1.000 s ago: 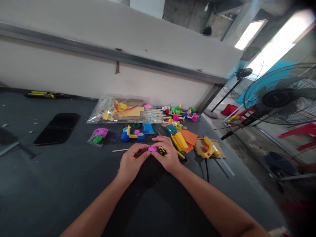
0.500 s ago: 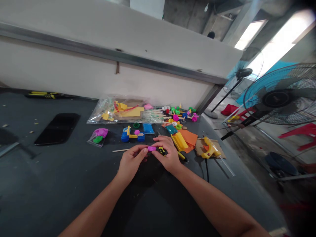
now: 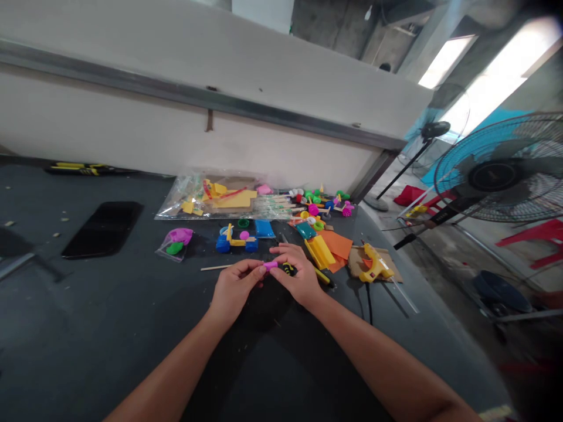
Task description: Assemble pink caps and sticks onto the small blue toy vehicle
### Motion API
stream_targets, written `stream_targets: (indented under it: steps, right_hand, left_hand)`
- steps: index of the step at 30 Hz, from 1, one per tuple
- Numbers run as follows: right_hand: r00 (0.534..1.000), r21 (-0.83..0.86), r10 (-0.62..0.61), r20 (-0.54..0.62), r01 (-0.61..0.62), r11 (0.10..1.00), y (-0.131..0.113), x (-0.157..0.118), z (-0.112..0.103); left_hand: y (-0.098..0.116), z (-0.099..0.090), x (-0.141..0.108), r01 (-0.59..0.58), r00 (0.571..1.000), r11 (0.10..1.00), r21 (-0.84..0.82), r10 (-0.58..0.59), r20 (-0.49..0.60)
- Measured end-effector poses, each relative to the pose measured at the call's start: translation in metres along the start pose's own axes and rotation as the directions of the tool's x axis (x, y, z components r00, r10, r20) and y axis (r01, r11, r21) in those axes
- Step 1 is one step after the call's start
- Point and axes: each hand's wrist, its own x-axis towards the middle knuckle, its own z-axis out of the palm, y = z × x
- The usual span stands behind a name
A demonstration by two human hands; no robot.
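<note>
I am holding the view on both hands working together over the dark workbench [image 3: 132,305]. The left hand [image 3: 235,287] is reaching in from the lower left, and its thumb and forefinger [image 3: 257,267] are closing on a small pink piece [image 3: 270,265], gripping its left end. The piece is lying between the hands, its long axis running roughly left to right, across the line of my view. The left hand is the nearer one, being in direct contact. The right hand [image 3: 297,276] is curving over from the lower right, its fingers [image 3: 285,251] partly bent and arching just beside the piece's right end. I cannot tell whether they are touching it.

A small black-and-yellow part [image 3: 288,269] is sitting just right of the piece, below the right hand's fingers. A thin wooden stick [image 3: 215,267] is lying left of the hands, a blue-and-yellow toy car [image 3: 236,244] is standing just beyond them, and a yellow glue gun [image 3: 375,264] is resting on cardboard to the right.
</note>
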Motion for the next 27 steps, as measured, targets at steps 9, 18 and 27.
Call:
stream_targets:
  steps: [9, 18, 27]
  right_hand:
    - [1.0, 0.021, 0.015, 0.0, -0.015, 1.0, -0.0006, -0.0003, -0.0011]
    - [1.0, 0.036, 0.009, 0.0, -0.009, 0.999, 0.0002, -0.0007, -0.0017]
    - [0.999, 0.037, 0.046, 0.003, -0.046, 0.998, -0.0027, -0.0001, -0.0004]
  left_hand:
    - [0.0005, 0.0006, 0.001, 0.01, 1.0, 0.999, -0.032, -0.01, 0.003]
    - [0.0014, 0.0007, 0.0003, 0.016, 1.0, 0.999, -0.052, -0.015, 0.011]
    - [-0.0014, 0.0007, 0.0009, 0.0, 0.999, 1.0, 0.016, 0.0, 0.032]
